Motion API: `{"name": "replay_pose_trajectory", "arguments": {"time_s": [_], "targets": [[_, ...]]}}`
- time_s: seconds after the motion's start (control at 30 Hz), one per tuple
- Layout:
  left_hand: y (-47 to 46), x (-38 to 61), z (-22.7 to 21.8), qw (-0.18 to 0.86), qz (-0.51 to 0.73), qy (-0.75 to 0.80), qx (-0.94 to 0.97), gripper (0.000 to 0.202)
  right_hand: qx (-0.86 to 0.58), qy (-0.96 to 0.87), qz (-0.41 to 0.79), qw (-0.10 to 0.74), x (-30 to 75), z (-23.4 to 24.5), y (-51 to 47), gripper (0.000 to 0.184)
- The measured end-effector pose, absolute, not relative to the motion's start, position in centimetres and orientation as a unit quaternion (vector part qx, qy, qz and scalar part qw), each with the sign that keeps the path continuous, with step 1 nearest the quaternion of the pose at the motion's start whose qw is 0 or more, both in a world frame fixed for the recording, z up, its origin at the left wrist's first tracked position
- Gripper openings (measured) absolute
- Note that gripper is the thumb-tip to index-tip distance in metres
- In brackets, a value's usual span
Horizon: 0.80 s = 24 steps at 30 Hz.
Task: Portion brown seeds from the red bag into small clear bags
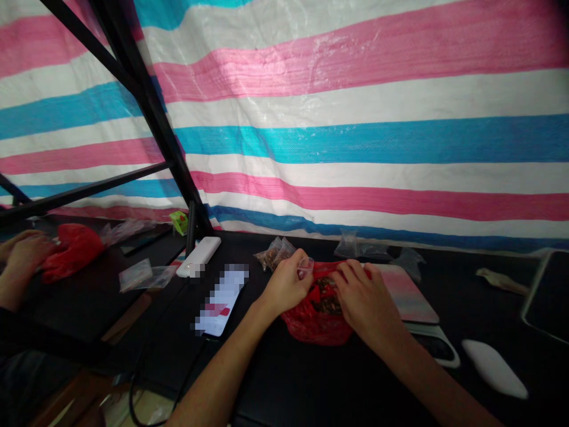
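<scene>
A red plastic bag (317, 332) sits open on the black table, with small brown pieces (329, 305) showing inside; I cannot make out their kind. At its left rim, my left hand (290, 283) is closed around a small clear plastic bag (306, 267). My right hand (363, 296) has its fingers curled over the right rim of the red bag, gripping it; the fingertips are partly hidden. Just behind my left hand lie small clear packets (269, 256) filled with brown pieces. A kitchen scale (433, 344) with a pinkish plate (409, 290) stands beside my right hand.
Left of my arm lie a lit phone (222, 302) and a white power bank (200, 255). Clear bags (360, 244) rest at the back. A white mouse (493, 367) and a dark-screened device (549, 296) are right. Another person's hands (26, 261) hold a red bag (73, 249) far left, beyond a black frame (153, 112).
</scene>
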State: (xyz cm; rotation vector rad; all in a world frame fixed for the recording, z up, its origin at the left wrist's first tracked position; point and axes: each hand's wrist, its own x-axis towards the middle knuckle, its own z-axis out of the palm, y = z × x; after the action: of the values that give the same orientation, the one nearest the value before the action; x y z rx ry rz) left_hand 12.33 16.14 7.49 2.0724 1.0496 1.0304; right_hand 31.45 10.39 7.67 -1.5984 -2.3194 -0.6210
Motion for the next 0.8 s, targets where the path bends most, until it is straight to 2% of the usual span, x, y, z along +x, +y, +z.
{"name": "replay_pose_trajectory", "arguments": {"time_s": [0.23,0.37,0.5,0.63,0.8], "targets": [[16.2,12.5,7.2,0.324,0.415,0.397,0.752,0.008,-0.561,-0.782,-0.228,0.147,31.9,7.7,10.7,0.015],[16.3,12.6,6.1,0.349,0.353,0.402,0.77,0.028,-0.552,-0.784,-0.238,0.152,32.0,7.6,10.7,0.023],[16.7,12.8,5.0,0.406,0.346,0.391,0.75,0.024,-0.552,-0.788,-0.234,0.142,32.0,7.5,10.5,0.026],[17.2,13.2,4.8,0.477,0.397,0.383,0.685,0.014,-0.555,-0.792,-0.198,0.159,32.1,7.4,10.7,0.029],[17.2,13.4,5.1,0.545,0.426,0.401,0.6,0.017,-0.546,-0.804,-0.126,0.198,32.5,7.1,10.9,0.032]]}}
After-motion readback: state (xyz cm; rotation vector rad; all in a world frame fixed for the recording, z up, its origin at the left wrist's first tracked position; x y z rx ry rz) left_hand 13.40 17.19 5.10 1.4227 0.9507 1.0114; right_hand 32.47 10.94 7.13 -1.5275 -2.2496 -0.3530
